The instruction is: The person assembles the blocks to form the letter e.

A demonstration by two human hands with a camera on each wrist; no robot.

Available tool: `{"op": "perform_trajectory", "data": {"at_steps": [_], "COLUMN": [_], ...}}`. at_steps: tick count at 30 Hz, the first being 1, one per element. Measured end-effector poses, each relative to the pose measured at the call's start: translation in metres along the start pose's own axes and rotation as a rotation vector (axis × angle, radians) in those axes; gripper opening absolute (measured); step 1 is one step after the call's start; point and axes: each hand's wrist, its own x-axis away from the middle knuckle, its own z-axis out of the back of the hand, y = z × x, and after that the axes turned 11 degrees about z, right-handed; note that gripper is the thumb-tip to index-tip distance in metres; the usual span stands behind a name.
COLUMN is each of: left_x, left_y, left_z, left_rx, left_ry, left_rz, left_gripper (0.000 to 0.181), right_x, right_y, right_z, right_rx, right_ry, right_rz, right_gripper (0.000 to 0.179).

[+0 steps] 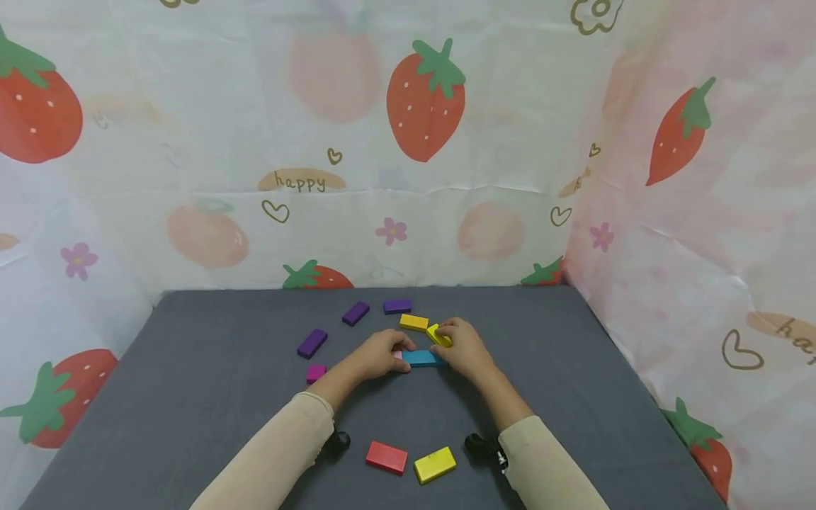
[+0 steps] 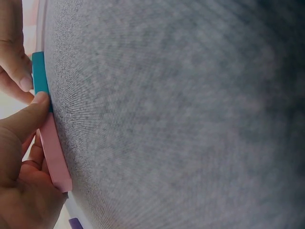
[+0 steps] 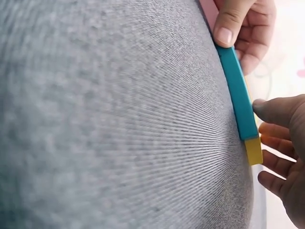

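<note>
A pink block (image 2: pixel 56 157) and a blue block (image 1: pixel 422 358) lie end to end on the grey cloth. My left hand (image 1: pixel 380 354) pinches them near their seam, thumb on the near side and fingers behind. At the blue block's right end is my right hand (image 1: pixel 467 347). It pinches a yellow block (image 1: pixel 438 334) that sits angled behind the blue one, its end (image 3: pixel 254 151) showing past the blue in the right wrist view. The right thumb is close to the blue block's upper edge; whether it touches is hard to tell.
A yellow-orange block (image 1: pixel 414 322) lies just behind the hands. Purple blocks (image 1: pixel 355 313) and a magenta block (image 1: pixel 316 373) curve round to the left. Nearer me are a red block (image 1: pixel 386 457) and another yellow block (image 1: pixel 435 465). Printed curtains (image 1: pixel 408 234) rise behind the table (image 1: pixel 210 397).
</note>
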Motion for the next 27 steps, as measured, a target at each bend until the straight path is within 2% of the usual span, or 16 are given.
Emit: {"op": "perform_trajectory", "data": {"at_steps": [9,13,27], "left_x": [-0.0020,-0.0022,-0.0022], "left_y": [-0.0007,0.0001,0.0000], "left_z": [-0.0013,-0.0007,0.0004], "left_rx": [0.003,0.001,-0.008], "left_ry": [-0.002,-0.006,0.001], "left_rz": [-0.004,0.001,-0.002], "left_gripper": [0.028,0.028,0.027], "right_x": [0.0022,0.0015,0.0025], "right_y": [-0.0021,-0.0018,-0.0026], "right_z": [-0.0030,-0.0052,-0.0086], "right_rx": [0.106,0.128,0.090], "right_ry": [-0.003,-0.003,0.014], "right_rz": [0.066,0.062,0.033], "right_gripper": [0.039,0.039,0.039]}}
